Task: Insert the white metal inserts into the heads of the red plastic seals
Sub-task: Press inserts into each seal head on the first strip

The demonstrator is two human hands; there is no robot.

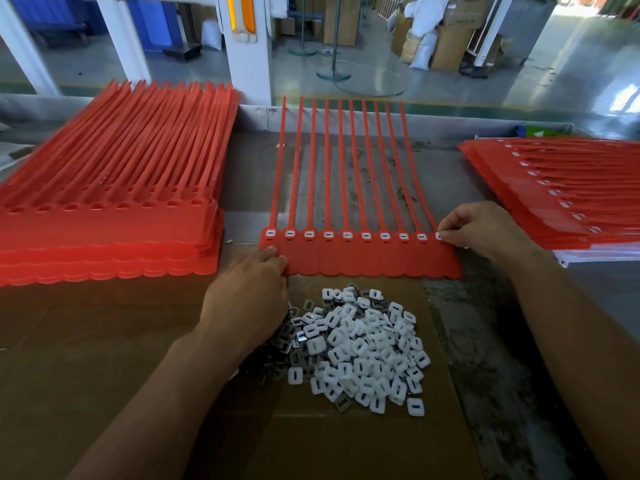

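Noting a red seal strip (360, 259) of ten joined seals lying mid-counter (491, 341), flat tabs toward us, thin tails running to the far edge; every head shows a white slotted piece. Our left hand (249, 292) grips the strip's near-left corner, fingers curled. Our right hand (485, 230) pinches the white insert (439, 236) at the rightmost head. Loose white inserts (363, 351) heap on cardboard (138, 341) near us, just beside the strip.

The right seal stack (571, 188) runs off the edge, and the left hand (249, 292) hides part of the insert pile (363, 344).
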